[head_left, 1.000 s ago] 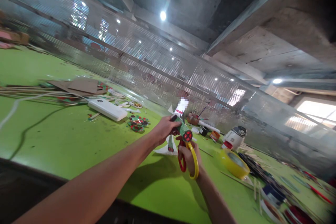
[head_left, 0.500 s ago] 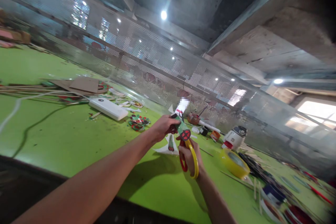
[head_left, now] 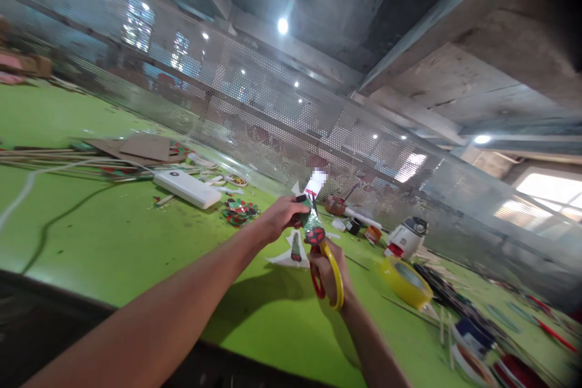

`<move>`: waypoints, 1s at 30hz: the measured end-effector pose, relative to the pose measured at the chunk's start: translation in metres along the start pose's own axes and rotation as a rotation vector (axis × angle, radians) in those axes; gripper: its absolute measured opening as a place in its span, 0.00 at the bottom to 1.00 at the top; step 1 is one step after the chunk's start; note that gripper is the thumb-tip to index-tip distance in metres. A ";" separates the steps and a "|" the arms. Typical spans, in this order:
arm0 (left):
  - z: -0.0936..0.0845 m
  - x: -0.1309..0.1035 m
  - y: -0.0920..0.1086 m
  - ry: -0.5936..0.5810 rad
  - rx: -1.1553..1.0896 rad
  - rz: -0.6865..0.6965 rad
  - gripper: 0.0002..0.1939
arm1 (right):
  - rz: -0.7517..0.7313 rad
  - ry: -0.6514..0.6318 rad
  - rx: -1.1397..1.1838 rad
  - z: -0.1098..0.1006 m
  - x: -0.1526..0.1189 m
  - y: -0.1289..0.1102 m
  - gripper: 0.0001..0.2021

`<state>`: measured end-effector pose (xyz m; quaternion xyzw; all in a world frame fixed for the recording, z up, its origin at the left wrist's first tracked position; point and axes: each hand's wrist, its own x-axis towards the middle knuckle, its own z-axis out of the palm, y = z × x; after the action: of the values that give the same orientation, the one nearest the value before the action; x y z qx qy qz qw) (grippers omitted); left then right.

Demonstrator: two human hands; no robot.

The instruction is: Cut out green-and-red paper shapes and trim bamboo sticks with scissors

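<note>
Near the middle of the view, my left hand (head_left: 285, 218) pinches a green patterned piece (head_left: 311, 221) with a red and black round end. My right hand (head_left: 328, 267) is wrapped round the handles of the scissors (head_left: 337, 276), one loop yellow and one red. The scissor blades point away from me and lie against the green piece; how far they are apart is hard to tell. Below my left hand, a white sheet (head_left: 284, 257) lies on the table with a small green and red shape (head_left: 296, 247) on it.
On the green table (head_left: 113, 242), a white power bank (head_left: 187, 188) and red-green cutouts (head_left: 240, 212) lie left. Sticks and cardboard (head_left: 145, 147) are farther left. Yellow tape (head_left: 407, 282), a white device (head_left: 408, 236) and paint pots (head_left: 473, 336) stand right. Perforated mesh (head_left: 254, 115) rises behind.
The green piece has turned a little, and its round red and black end has shifted slightly left. Both hands keep their hold and have hardly moved.
</note>
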<state>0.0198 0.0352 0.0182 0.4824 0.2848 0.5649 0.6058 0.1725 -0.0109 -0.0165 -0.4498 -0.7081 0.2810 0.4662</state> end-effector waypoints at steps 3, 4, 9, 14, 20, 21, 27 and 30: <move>-0.001 0.000 0.001 -0.001 -0.006 -0.004 0.05 | -0.007 -0.007 -0.002 0.000 -0.001 -0.003 0.02; -0.001 0.000 0.001 -0.005 -0.006 -0.002 0.05 | -0.007 -0.006 0.005 0.000 -0.001 -0.004 0.02; -0.004 0.001 0.002 -0.001 0.015 0.027 0.06 | -0.030 -0.021 0.034 0.000 -0.003 -0.012 0.03; -0.006 0.001 0.003 0.006 0.036 0.041 0.08 | -0.034 -0.019 0.034 0.000 -0.003 -0.012 0.04; -0.007 0.001 0.003 0.000 0.052 0.031 0.07 | -0.019 -0.028 0.036 -0.001 -0.002 -0.009 0.04; -0.006 0.001 0.004 0.002 0.057 0.035 0.08 | -0.020 -0.029 0.030 -0.001 -0.002 -0.008 0.04; -0.007 0.001 0.004 0.010 0.090 0.058 0.08 | -0.014 -0.037 -0.004 -0.003 -0.001 -0.003 0.04; -0.008 0.001 0.003 0.016 0.105 0.057 0.08 | -0.020 -0.030 -0.016 -0.003 -0.001 -0.002 0.04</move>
<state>0.0117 0.0381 0.0186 0.5167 0.3050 0.5703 0.5611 0.1741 -0.0125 -0.0140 -0.4422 -0.7216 0.2775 0.4546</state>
